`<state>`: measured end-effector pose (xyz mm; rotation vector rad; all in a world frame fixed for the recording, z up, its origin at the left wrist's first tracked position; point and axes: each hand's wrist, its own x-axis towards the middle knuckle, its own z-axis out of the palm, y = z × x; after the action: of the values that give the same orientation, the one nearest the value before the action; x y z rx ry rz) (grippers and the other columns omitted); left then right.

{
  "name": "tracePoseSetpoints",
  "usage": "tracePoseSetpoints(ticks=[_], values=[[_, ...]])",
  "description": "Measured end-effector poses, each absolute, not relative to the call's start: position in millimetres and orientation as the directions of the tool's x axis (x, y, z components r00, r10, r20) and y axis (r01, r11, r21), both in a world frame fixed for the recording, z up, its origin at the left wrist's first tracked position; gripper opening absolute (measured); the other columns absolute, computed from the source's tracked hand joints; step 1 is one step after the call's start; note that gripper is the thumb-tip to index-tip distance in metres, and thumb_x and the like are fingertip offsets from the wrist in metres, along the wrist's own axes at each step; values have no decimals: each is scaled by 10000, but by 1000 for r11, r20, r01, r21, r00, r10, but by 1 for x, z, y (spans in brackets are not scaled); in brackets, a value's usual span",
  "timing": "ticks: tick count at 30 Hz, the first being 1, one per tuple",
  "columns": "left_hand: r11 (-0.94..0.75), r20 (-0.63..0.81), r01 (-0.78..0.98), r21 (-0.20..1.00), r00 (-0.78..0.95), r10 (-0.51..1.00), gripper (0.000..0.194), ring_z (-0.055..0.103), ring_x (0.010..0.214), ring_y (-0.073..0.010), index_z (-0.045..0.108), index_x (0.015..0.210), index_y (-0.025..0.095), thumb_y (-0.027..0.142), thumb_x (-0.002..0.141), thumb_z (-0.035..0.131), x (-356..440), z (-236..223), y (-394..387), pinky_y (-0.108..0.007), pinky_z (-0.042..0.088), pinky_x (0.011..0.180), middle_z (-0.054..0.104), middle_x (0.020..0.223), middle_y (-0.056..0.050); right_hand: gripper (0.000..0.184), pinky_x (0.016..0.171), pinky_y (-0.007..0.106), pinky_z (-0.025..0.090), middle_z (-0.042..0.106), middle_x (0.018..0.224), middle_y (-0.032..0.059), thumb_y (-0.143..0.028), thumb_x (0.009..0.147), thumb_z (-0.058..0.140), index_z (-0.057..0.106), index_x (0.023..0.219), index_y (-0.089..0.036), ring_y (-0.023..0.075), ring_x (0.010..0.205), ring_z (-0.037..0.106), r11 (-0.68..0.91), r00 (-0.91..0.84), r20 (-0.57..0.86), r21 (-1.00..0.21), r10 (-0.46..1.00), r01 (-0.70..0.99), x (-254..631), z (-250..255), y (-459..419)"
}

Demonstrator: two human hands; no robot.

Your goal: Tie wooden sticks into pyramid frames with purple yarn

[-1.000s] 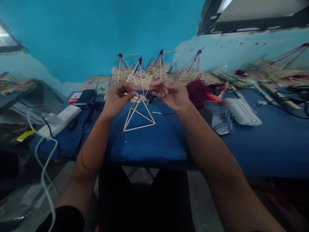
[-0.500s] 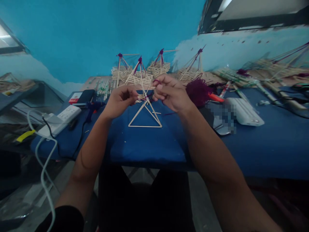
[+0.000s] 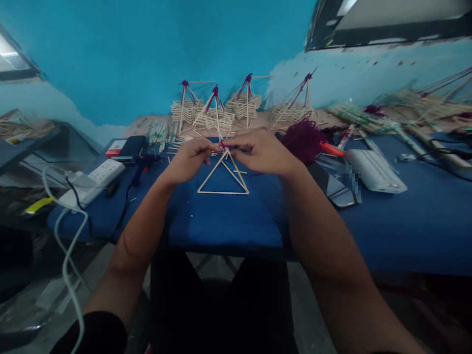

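Note:
A small pyramid frame of thin wooden sticks [image 3: 223,192] stands on the blue tabletop, its triangular base toward me. Both hands meet at its top joint. My right hand [image 3: 263,150] pinches purple yarn [image 3: 229,143] against the joint. The fingertips of my left hand [image 3: 193,158] close at the same spot from the left, gripping the yarn or the stick ends; which of these is hidden. Farther back stand several similar stick pyramids [image 3: 216,105] with purple yarn wound round their peaks.
A purple yarn bundle [image 3: 304,140] lies right of my hands, near a white power bank [image 3: 379,170]. On the left are a glue gun [image 3: 139,167], a power strip [image 3: 94,182] with cables and a dark phone-like block [image 3: 132,146]. Loose sticks [image 3: 179,142] lie behind my left hand.
My right hand has come down and left with the yarn to the pyramid's top. My left hand has shifted slightly right, so the fingertips of both hands now meet there.

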<state>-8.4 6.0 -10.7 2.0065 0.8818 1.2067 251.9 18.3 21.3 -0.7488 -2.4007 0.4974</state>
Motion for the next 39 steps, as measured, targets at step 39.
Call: tracePoseSetpoints(ticks=[39], values=[[-535, 664, 475, 699, -154, 732, 170, 570, 685, -139, 670, 774, 218, 91, 864, 738, -5, -15, 8, -293, 442, 671, 649, 703, 24, 301, 923, 377, 525, 811, 1079, 114, -422, 1030, 712, 857, 1112, -171, 240, 933, 690, 720, -487, 530, -529, 694, 449, 244, 14, 17]])
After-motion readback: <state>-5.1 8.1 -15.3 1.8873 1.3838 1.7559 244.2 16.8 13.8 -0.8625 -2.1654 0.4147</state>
